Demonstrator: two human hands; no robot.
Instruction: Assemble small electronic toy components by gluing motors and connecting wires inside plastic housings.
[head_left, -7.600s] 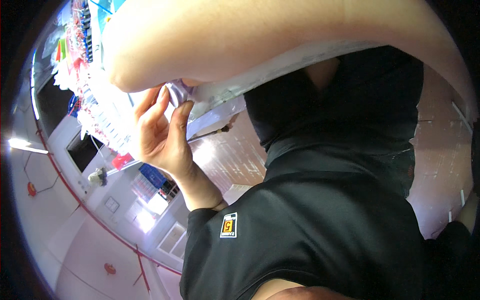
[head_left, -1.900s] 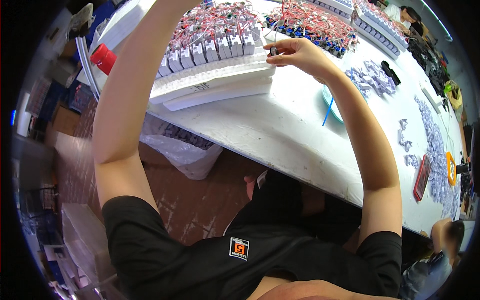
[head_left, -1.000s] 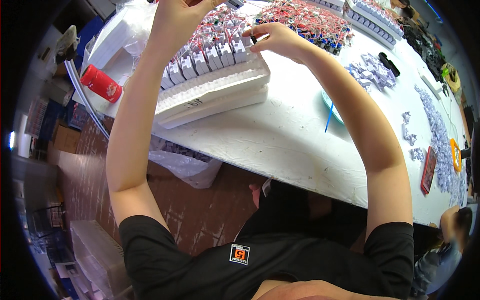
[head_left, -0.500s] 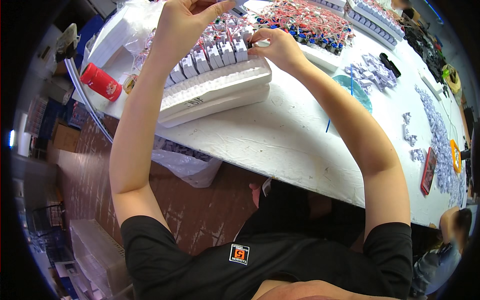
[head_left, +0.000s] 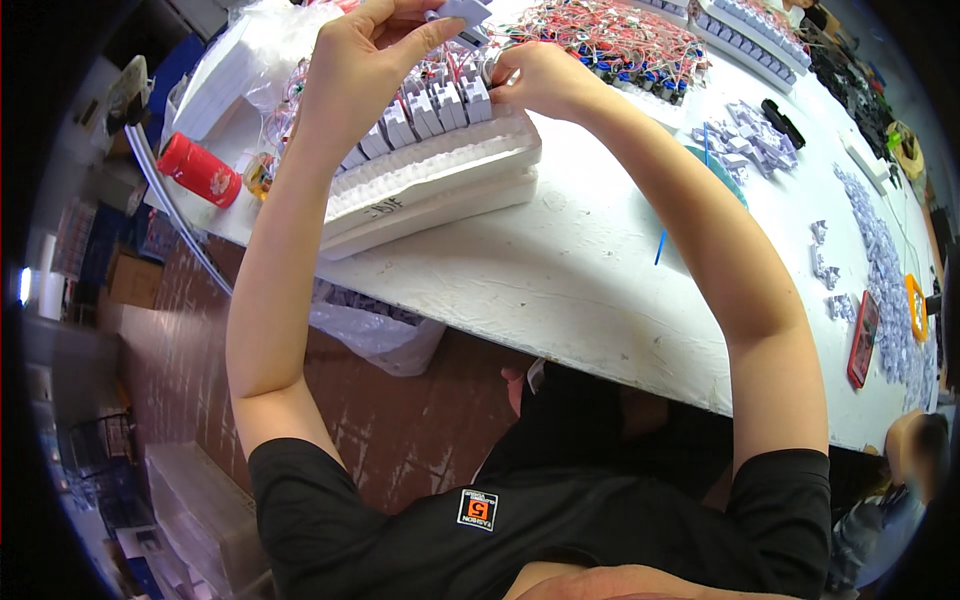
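Up at the top edge, my left hand (head_left: pixel 365 65) pinches a small white plastic part (head_left: pixel 466 14) between thumb and fingers. My right hand (head_left: pixel 550 82) is closed in a pinch at the right end of a row of white plastic housings (head_left: pixel 430 112); what its fingertips grip, if anything, is hidden. The housings stand upright, side by side, with red and white wires behind them. They sit in a white foam tray (head_left: pixel 450 165), stacked on another one. My left forearm covers the left part of the row.
A red can (head_left: pixel 200 170) stands left of the trays. Behind my right hand lies a heap of wired parts (head_left: pixel 610 45). Loose white pieces (head_left: pixel 750 140), a black tool-like object (head_left: pixel 782 124), a blue stick (head_left: pixel 660 247) and a red phone (head_left: pixel 862 340) lie rightward. A plastic bag (head_left: pixel 375 335) hangs below the table edge.
The white part in my left hand has tilted up and now shows more of its face. My right hand has shifted slightly left and up, closer against the end of the row.
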